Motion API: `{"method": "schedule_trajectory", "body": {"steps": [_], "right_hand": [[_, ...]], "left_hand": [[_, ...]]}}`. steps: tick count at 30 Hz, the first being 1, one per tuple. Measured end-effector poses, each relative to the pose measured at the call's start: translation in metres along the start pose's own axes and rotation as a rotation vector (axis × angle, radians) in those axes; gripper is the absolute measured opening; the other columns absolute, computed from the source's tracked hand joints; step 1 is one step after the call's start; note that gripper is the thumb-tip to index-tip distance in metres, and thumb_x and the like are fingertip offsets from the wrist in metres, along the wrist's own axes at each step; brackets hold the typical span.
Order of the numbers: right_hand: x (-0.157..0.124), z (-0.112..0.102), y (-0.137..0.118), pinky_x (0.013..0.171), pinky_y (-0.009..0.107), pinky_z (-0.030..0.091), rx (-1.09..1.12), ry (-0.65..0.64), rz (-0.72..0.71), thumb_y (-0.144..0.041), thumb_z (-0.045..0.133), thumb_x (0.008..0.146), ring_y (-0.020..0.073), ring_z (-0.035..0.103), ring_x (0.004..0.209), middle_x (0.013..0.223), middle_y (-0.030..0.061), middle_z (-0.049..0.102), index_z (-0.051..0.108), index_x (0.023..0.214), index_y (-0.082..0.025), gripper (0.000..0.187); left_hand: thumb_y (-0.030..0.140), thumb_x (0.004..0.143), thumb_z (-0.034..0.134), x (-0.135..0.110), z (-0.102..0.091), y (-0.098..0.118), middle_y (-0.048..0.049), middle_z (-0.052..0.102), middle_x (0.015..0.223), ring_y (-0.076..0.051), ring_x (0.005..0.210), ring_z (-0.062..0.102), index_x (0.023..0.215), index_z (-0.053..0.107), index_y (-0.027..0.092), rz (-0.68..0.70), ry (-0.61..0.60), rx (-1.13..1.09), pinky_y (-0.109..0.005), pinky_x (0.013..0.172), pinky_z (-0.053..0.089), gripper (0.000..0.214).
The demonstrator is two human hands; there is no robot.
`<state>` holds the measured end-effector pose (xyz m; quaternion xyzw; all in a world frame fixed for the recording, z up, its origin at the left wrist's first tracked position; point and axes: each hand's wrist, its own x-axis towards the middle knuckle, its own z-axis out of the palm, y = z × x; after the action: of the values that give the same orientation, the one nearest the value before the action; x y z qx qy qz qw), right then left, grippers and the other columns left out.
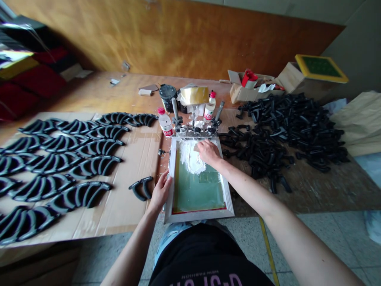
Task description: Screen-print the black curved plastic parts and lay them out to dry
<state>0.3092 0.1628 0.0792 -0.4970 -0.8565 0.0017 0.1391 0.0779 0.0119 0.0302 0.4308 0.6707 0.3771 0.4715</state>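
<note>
A silk-screen frame with pale metal rims and a green mesh lies in front of me, its far end at a metal hinge clamp. White ink is spread thickly over the far part of the mesh. My right hand is closed on a small squeegee, its edge at the ink; the hand covers most of it. At the frame's left rim, my left hand has its fingers curled against the side. Close by, a pair of black curved handles rests on cardboard.
Rows of black curved handles cover the cardboard at left. Loose black handles are heaped at right. Behind the clamp stand two red-capped bottles and a dark tub. An open carton sits at the back right.
</note>
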Motion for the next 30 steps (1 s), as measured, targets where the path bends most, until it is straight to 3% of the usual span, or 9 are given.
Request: {"method": "schedule_trajectory", "body": {"steps": [3,7,10,12,15,21,23,26,30], "right_hand": [[-0.015,-0.001,-0.005,0.081,0.036,0.043,0.032,-0.069,-0.086,-0.007,0.048,0.083,0.0256,0.051,0.094,0.093,0.0128,0.063,0.062,0.092,-0.014,0.018],[-0.043,-0.018,0.003,0.082,0.035,0.044,0.187,-0.139,-0.422,-0.005,0.05,0.08,0.024,0.052,0.094,0.092,0.0115,0.065,0.065,0.091,-0.013,0.02],[-0.045,-0.033,0.014,0.08,0.032,0.045,0.284,-0.203,-0.551,-0.005,0.055,0.078,0.0218,0.055,0.09,0.088,0.0078,0.066,0.066,0.088,-0.016,0.019],[-0.039,-0.036,0.017,0.077,0.03,0.045,0.316,-0.217,-0.498,-0.005,0.056,0.078,0.0204,0.056,0.086,0.084,0.0051,0.065,0.066,0.083,-0.018,0.017],[-0.037,-0.026,0.012,0.08,0.033,0.046,0.297,-0.1,-0.347,-0.003,0.052,0.081,0.0219,0.056,0.092,0.091,0.0071,0.065,0.067,0.088,-0.017,0.021],[-0.058,-0.013,0.008,0.086,0.035,0.049,0.311,-0.016,-0.452,-0.008,0.055,0.086,0.0224,0.057,0.097,0.096,0.0085,0.066,0.068,0.1,-0.017,0.021],[-0.043,-0.021,0.011,0.085,0.034,0.049,0.333,0.004,-0.373,-0.015,0.061,0.087,0.0207,0.06,0.094,0.096,0.0064,0.067,0.068,0.103,-0.019,0.018],[-0.001,-0.035,0.019,0.087,0.033,0.049,0.322,0.054,-0.152,-0.023,0.07,0.085,0.0206,0.062,0.097,0.107,0.0055,0.068,0.061,0.126,-0.024,0.042],[0.034,-0.054,0.052,0.085,0.034,0.049,0.258,0.106,0.103,-0.026,0.069,0.085,0.0228,0.065,0.093,0.11,0.005,0.07,0.052,0.138,-0.029,0.056]], "left_hand": [[0.059,0.085,0.054,0.0,0.0,0.001,-0.0106,0.065,0.129,-0.026,0.117,0.062,0.14,0.05,0.02,-0.009,-0.008,-0.015,-0.036,0.099,0.046,0.068],[0.058,0.085,0.055,-0.001,0.001,0.005,-0.0108,0.064,0.132,-0.025,0.119,0.06,0.139,0.05,0.019,0.003,-0.002,-0.025,-0.036,0.101,0.045,0.067],[0.058,0.084,0.056,-0.003,0.001,0.007,-0.0107,0.067,0.126,-0.025,0.116,0.062,0.137,0.053,0.019,0.009,0.011,-0.022,-0.035,0.098,0.047,0.066],[0.058,0.083,0.057,-0.003,0.001,0.008,-0.0107,0.069,0.119,-0.025,0.11,0.064,0.136,0.054,0.018,0.008,0.02,-0.019,-0.034,0.093,0.049,0.067],[0.06,0.082,0.058,-0.004,-0.001,0.009,-0.0102,0.072,0.109,-0.023,0.096,0.067,0.137,0.053,0.017,0.001,0.014,-0.034,-0.033,0.084,0.052,0.07],[0.061,0.08,0.06,-0.008,-0.003,0.014,-0.0071,0.073,0.094,-0.019,0.079,0.067,0.138,0.052,0.019,-0.036,0.0,-0.06,-0.028,0.067,0.051,0.073],[0.062,0.078,0.062,-0.011,-0.004,0.022,-0.0062,0.073,0.09,-0.019,0.076,0.067,0.139,0.052,0.019,-0.043,-0.001,-0.066,-0.026,0.064,0.05,0.074],[0.062,0.077,0.063,-0.018,-0.011,0.043,-0.0048,0.072,0.088,-0.018,0.071,0.065,0.141,0.05,0.021,-0.047,-0.014,-0.081,-0.025,0.06,0.048,0.077],[0.067,0.077,0.06,-0.024,-0.022,0.081,-0.0032,0.071,0.093,-0.017,0.075,0.063,0.124,0.065,0.023,0.022,0.047,-0.106,-0.024,0.06,0.048,0.065]]}}
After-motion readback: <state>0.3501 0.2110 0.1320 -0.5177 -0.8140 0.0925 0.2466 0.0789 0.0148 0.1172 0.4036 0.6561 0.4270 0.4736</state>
